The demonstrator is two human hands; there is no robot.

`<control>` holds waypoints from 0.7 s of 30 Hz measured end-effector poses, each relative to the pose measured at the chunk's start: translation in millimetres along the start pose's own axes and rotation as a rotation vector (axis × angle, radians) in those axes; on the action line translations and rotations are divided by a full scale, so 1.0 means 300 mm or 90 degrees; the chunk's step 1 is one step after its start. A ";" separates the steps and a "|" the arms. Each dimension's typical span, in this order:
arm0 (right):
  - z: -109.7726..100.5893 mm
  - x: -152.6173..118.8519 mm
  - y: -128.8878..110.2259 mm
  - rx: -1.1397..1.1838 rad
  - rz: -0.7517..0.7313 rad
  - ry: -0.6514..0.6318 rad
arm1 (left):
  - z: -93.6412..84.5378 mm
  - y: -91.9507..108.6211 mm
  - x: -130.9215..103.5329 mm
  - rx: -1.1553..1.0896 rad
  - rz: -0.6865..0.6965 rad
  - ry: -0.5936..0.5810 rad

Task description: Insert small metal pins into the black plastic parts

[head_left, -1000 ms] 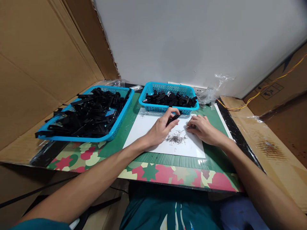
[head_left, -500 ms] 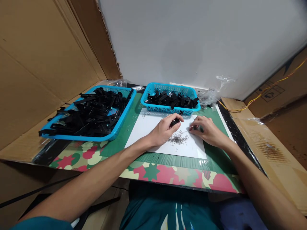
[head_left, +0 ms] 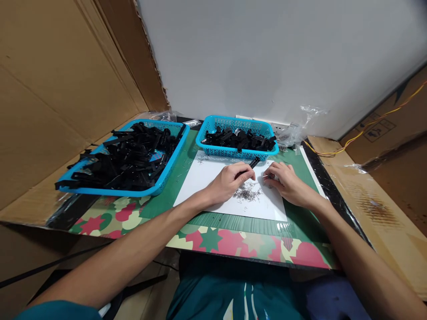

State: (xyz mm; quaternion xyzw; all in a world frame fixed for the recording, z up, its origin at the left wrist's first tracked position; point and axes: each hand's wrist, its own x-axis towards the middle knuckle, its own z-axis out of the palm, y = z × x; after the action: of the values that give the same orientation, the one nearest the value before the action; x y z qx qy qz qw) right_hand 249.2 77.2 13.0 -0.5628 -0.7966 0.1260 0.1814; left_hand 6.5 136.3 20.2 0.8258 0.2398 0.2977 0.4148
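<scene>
My left hand (head_left: 231,181) is closed round a slim black plastic piece (head_left: 254,162), whose end sticks out past the fingers toward the far right. Over the right part of the white sheet (head_left: 193,191), my right hand (head_left: 283,181) pinches a small shiny metal pin (head_left: 266,176) between thumb and fingertips. A loose pile of tiny metal pins (head_left: 247,193) lies on the sheet, below and between both hands. The two hands are apart, with a narrow gap between their fingertips.
A large blue basket (head_left: 168,171) heaped with black plastic parts (head_left: 130,155) stands at left. Behind the sheet is a smaller blue basket (head_left: 220,153) of black pieces. Clear plastic bags (head_left: 292,135) lie at the back right. Cardboard (head_left: 66,66) walls the left side; a yellow cable (head_left: 353,142) runs at right.
The black piece in my left hand has turned, and its end now points out beyond the fingers. My right hand has barely moved, still pinching.
</scene>
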 end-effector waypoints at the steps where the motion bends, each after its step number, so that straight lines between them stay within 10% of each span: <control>1: -0.006 0.000 -0.004 0.013 0.002 0.002 | 0.001 -0.001 0.000 0.004 0.004 0.001; 12: -0.017 0.000 -0.015 0.037 -0.006 -0.011 | 0.000 -0.001 0.000 0.005 0.000 -0.007; 21: 0.007 -0.008 -0.123 0.276 -0.073 0.267 | 0.017 0.015 0.004 -0.168 -0.049 -0.027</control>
State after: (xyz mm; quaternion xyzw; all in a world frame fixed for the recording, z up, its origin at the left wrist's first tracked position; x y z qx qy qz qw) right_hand 217.7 62.5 25.7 -0.4791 -0.7265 0.1637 0.4647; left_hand 11.5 132.0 21.9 0.7603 0.2209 0.2934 0.5359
